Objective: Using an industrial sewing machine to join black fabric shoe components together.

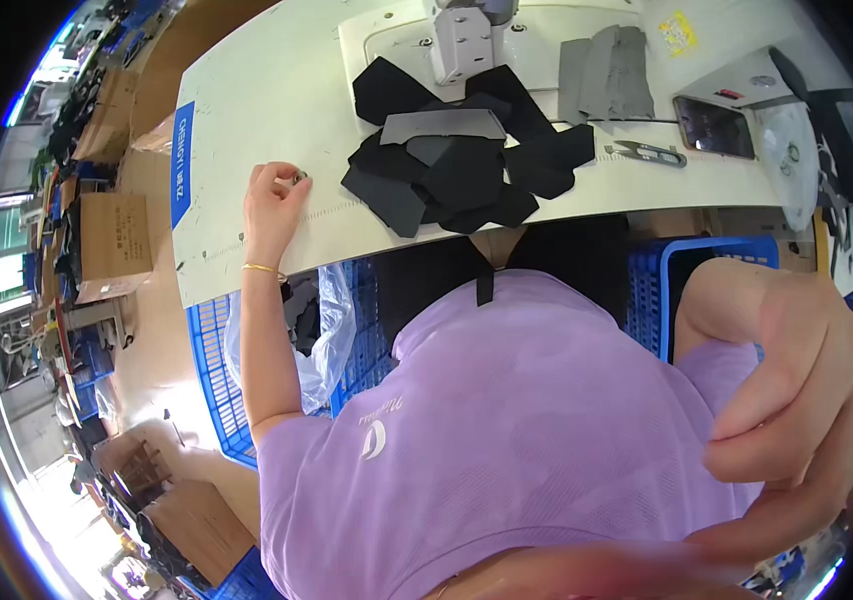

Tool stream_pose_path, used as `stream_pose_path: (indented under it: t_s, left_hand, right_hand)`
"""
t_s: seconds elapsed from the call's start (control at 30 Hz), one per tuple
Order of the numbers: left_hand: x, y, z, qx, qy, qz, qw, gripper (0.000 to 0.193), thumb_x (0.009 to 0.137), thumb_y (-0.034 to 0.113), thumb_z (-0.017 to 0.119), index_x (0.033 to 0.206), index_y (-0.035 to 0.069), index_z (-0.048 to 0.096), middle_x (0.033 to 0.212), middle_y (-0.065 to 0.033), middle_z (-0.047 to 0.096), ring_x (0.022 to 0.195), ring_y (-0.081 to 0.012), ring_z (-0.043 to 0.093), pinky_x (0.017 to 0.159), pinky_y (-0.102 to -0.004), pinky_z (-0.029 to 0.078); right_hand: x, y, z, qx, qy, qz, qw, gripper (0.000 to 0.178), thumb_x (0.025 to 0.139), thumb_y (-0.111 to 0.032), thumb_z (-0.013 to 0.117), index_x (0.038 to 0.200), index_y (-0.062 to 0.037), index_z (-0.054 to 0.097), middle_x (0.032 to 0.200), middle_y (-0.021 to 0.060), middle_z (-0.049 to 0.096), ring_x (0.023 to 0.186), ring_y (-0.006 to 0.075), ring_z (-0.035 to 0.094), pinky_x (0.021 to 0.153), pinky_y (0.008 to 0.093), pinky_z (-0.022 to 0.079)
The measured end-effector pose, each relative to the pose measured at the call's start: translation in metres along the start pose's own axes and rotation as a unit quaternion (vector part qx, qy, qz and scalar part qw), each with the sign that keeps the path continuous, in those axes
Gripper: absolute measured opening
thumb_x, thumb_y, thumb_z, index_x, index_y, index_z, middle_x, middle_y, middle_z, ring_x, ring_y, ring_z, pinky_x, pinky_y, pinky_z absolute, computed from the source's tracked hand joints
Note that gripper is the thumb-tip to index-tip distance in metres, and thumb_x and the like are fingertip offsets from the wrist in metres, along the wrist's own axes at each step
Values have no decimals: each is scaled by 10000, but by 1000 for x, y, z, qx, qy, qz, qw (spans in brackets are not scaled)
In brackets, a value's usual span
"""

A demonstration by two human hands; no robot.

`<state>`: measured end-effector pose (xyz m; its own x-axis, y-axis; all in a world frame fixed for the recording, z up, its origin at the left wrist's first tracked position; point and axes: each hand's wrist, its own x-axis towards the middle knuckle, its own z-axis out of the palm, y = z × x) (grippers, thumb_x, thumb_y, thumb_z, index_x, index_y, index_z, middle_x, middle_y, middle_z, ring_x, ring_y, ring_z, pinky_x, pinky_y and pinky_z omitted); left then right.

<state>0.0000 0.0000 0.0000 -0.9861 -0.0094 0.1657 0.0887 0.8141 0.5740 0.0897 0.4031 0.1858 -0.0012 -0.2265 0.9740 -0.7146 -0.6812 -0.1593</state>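
Head view: the left hand rests on the white worktop, fingers curled shut around a small dark round object, arm stretched forward, well left of the pile of black fabric pieces. The right hand hangs close to the camera, fingers loosely bent, holding nothing, right of and nearer than that pile, above the purple shirt.

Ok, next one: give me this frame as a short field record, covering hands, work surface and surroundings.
left hand: rests on the white table, fingertips on a small dark object
right hand: raised close to the camera, fingers curled, blurred, nothing visibly held
fabric: black and grey cut pieces piled below the sewing machine head
tools: thread snips on the table
below table: blue crates, clear plastic bag
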Motion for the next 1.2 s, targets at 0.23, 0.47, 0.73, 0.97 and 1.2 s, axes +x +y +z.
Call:
stream_pose_path:
  t_s: [0.23,0.47,0.73,0.97,1.2]
  left_hand:
    - [-1,4,3,3,43,25,999,176,790,113,727,908,18,636,911,-71,606,627,-139,571,615,-282,469]
    - [6,89,-7,-287,33,-29,957,168,898,103,651,1018,-13,633,858,-95,680,740,-141,649,669,-256,523]
    - [-12,262,21,-604,-265,16,751,278,944,57,592,1177,-55,490,1000,-158,662,875,-215,684,755,-308,584]
    - [1,334,34,-606,-281,89,739,361,936,103,627,1212,-44,448,974,-135,661,845,-178,666,724,-290,566]
    - [41,386,35,-569,-116,210,786,306,979,161,576,1167,-61,483,909,-129,678,760,-159,676,663,-270,554]
  right_hand:
    - [0,-5,2,-37,48,27,998,149,790,-137,588,699,-115,704,784,-69,708,547,82,556,585,206,441]
    - [-10,-17,-23,-196,12,153,969,142,778,-101,676,911,-62,708,882,54,709,695,213,636,661,293,492]
    - [-53,19,-16,-534,-14,261,804,446,728,-71,773,1142,-17,616,1009,104,628,881,281,624,740,371,520]
    - [-38,-24,-47,-622,44,216,751,310,744,-28,745,1039,0,654,945,115,620,797,280,617,678,358,516]
    - [16,-17,-109,-766,31,42,641,275,751,-42,729,1009,4,648,910,104,607,764,257,607,641,338,504]
